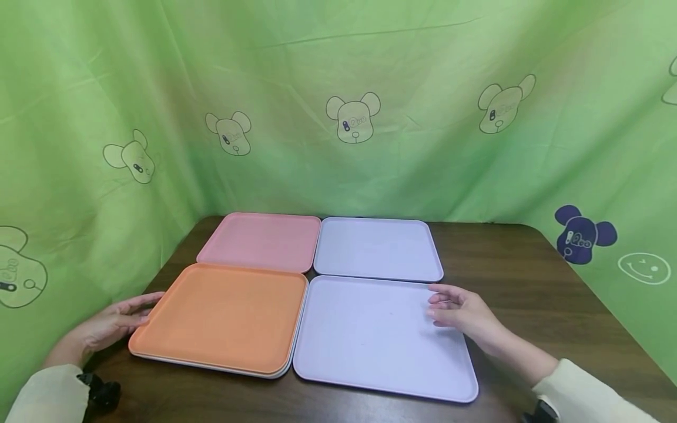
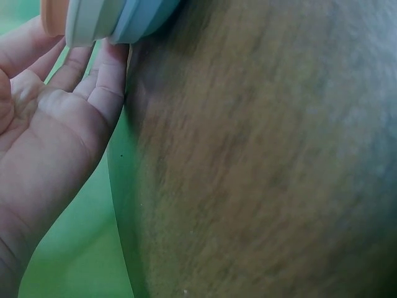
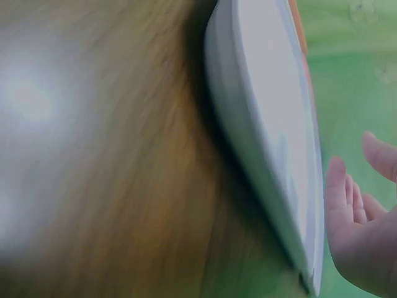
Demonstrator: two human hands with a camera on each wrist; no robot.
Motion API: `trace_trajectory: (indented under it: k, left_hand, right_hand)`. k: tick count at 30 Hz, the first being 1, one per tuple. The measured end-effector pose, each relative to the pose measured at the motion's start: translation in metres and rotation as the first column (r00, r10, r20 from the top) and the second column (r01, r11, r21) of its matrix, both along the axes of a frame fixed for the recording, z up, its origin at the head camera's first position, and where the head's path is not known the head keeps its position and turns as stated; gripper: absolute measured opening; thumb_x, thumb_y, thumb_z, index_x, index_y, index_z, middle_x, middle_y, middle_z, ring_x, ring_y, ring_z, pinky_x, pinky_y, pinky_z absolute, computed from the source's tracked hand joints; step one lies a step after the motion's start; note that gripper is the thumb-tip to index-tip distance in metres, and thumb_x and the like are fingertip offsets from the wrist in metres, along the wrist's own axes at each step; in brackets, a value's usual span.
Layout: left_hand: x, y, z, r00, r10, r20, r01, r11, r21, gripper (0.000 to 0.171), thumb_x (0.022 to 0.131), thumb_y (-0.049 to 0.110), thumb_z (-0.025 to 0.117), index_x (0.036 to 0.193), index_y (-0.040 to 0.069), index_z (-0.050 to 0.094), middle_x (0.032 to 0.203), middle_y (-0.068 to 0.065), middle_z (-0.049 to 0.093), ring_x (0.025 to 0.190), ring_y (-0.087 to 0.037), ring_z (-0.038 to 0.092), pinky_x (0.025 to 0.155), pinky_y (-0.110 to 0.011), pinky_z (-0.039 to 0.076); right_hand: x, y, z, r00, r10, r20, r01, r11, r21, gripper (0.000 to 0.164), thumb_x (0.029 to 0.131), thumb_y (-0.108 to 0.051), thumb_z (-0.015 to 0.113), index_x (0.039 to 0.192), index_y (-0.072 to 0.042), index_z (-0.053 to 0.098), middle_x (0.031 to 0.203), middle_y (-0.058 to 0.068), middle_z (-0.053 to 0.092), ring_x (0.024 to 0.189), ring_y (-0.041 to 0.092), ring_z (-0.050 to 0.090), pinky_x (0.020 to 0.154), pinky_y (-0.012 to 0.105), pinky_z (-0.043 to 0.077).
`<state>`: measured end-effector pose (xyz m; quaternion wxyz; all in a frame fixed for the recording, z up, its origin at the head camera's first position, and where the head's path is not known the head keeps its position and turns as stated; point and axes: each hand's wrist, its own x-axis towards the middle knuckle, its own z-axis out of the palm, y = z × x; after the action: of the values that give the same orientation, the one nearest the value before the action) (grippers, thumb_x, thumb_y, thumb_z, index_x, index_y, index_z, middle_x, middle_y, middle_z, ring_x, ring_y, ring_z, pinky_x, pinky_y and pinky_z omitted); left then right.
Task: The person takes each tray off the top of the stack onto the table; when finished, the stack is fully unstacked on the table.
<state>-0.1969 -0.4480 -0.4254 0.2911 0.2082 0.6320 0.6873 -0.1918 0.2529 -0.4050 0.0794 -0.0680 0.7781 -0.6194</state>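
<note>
An orange tray [image 1: 227, 317] lies on top of a stack at the near left, with paler tray rims [image 2: 93, 22] beneath it. My left hand [image 1: 119, 320] is at the stack's left edge, its fingers touching the rims; some fingertips are hidden behind them in the left wrist view. On the near right lies a pale lavender tray [image 1: 383, 341]. Above its far right corner is my right hand [image 1: 465, 311], fingers loosely bent and apart, with nothing in them. The right wrist view also shows this hand [image 3: 360, 230] raised beside the tray's rim.
Behind the near trays lie a pink tray [image 1: 264, 241] on the left and another lavender tray [image 1: 378, 249] on the right. All rest on a dark brown wooden table [image 1: 508, 264]. A green curtain [image 1: 296, 164] with printed bear heads surrounds the table's back and sides.
</note>
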Motion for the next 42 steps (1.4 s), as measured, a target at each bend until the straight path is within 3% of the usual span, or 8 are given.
trace_trajectory:
  k: [18, 29, 42]
  left_hand:
    - [0.001, -0.002, -0.002, 0.999, 0.044, 0.0, -0.044, 0.999, -0.032, 0.055, 0.102, -0.006, 0.035, 0.141, 0.03, 0.049, 0.134, 0.011, 0.055, 0.12, -0.006, 0.052, 0.094, -0.029, 0.046]
    - [-0.001, 0.0, -0.001, 0.999, 0.031, 0.007, -0.031, 0.999, -0.017, 0.056, 0.102, -0.006, 0.034, 0.141, 0.03, 0.049, 0.134, 0.01, 0.055, 0.12, -0.006, 0.052, 0.094, -0.029, 0.046]
    - [0.0, 0.001, 0.001, 1.0, 0.02, 0.009, -0.02, 1.0, -0.003, 0.056, 0.101, -0.007, 0.034, 0.14, 0.03, 0.05, 0.134, 0.009, 0.055, 0.12, -0.007, 0.053, 0.094, -0.029, 0.046]
  right_hand:
    - [-0.011, -0.106, 0.005, 0.979, 0.197, 0.049, -0.188, 0.972, -0.143, 0.06, 0.085, 0.001, 0.069, 0.135, 0.016, 0.041, 0.108, 0.022, 0.056, 0.086, 0.015, 0.061, 0.074, 0.038, 0.056]
    - [-0.007, -0.168, 0.0, 0.957, 0.284, 0.056, -0.273, 0.951, -0.148, 0.056, 0.084, 0.003, 0.069, 0.132, 0.016, 0.044, 0.102, 0.019, 0.058, 0.084, 0.018, 0.063, 0.075, 0.04, 0.056]
    - [-0.002, -0.216, -0.011, 0.971, 0.232, 0.054, -0.226, 0.968, -0.106, 0.063, 0.081, 0.003, 0.071, 0.134, 0.018, 0.04, 0.105, 0.022, 0.058, 0.086, 0.018, 0.059, 0.071, 0.036, 0.056]
